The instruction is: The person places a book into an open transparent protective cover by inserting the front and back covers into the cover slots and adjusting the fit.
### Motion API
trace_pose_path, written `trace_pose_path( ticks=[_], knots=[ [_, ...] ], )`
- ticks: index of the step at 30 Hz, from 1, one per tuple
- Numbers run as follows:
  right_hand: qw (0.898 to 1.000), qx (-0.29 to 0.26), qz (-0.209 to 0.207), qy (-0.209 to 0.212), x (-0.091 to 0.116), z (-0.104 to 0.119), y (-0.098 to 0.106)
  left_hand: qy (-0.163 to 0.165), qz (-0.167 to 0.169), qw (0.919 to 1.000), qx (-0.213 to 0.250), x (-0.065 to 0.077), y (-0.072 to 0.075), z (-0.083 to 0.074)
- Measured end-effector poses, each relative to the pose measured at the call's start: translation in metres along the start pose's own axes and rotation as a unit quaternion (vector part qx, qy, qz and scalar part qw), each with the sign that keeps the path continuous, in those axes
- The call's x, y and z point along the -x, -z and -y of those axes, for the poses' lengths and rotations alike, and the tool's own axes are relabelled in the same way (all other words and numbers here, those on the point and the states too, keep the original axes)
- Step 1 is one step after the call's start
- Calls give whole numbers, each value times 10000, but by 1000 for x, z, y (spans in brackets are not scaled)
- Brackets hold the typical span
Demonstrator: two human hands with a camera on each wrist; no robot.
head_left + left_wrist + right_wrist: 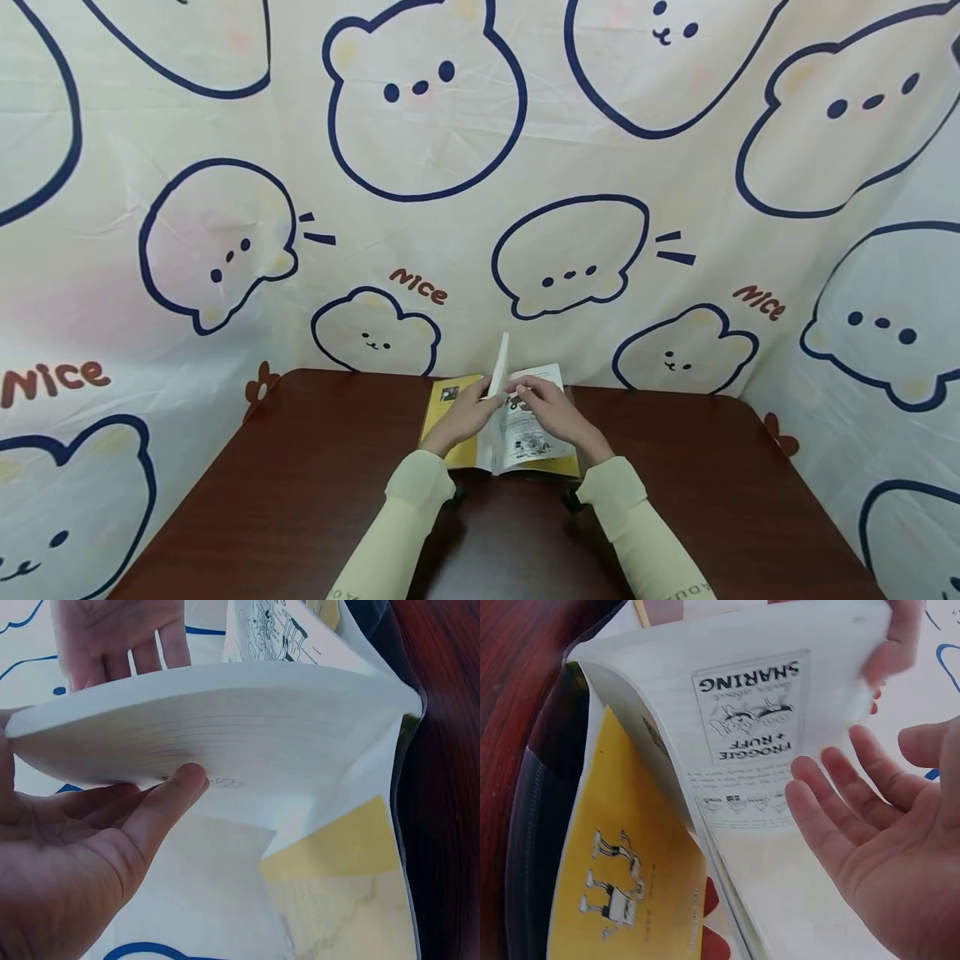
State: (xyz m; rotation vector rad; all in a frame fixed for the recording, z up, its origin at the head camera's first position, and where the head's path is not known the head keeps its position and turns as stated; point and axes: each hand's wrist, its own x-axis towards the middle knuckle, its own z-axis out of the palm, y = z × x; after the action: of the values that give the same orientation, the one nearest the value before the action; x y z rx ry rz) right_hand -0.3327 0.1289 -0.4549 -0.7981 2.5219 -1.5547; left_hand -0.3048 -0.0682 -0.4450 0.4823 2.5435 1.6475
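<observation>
One open book (528, 429), its block of pages (501, 360) raised in the left hand (467, 412)

The book lies at the far edge of the dark reddish table (300, 500), around the middle from left to right, with yellow (437, 412) showing on its left side and at its near right corner. The block of pages stands up from the spine between the two hands. The left hand grips it near its outer edge — thumb (174, 793) on the left face, fingers behind.

On the right side, the right hand (551, 408) is open, palm toward the pages, its fingers slightly bent and a little spread. Their tips lie just beside a printed page (750, 712) reading "SHARING"; whether they touch it I cannot tell. Pale sleeves (422, 487) reach in from the near side, and a patterned cloth (427, 125) hangs beyond the table.
</observation>
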Motion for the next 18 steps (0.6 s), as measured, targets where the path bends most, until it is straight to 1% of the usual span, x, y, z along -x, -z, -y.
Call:
trace_pose_path(
  ticks=[2,4,5,7,9,11,13,14,15,16,18],
  knots=[
    [9998,161,-106,-23,2,1,2,33,16,10000,64,3,5,2],
    [9992,241,-324,-74,4,1,4,77,51,9999,136,6,9,5],
    [9984,267,-484,-69,5,1,6,85,57,9998,184,7,11,7],
    [9955,145,-933,-48,7,0,10,116,63,9994,318,10,15,11],
    [9890,-91,-1475,27,8,-2,15,145,26,9989,441,12,19,14],
    [9783,-260,-2056,74,8,-5,20,181,-63,9981,584,12,22,19],
    [9693,-357,-2434,11,9,-8,23,229,-149,9972,695,14,24,23],
    [9683,-274,-2481,-75,9,-11,25,249,-194,9968,739,14,25,24],
    [9703,-236,-2400,-183,10,-14,26,264,-265,9965,749,15,26,26],
    [9742,-129,-2231,-308,10,-18,26,283,-343,9963,733,15,26,27],
    [9836,209,-1700,-572,11,-27,25,300,-436,9960,719,17,28,28]
  ],
)
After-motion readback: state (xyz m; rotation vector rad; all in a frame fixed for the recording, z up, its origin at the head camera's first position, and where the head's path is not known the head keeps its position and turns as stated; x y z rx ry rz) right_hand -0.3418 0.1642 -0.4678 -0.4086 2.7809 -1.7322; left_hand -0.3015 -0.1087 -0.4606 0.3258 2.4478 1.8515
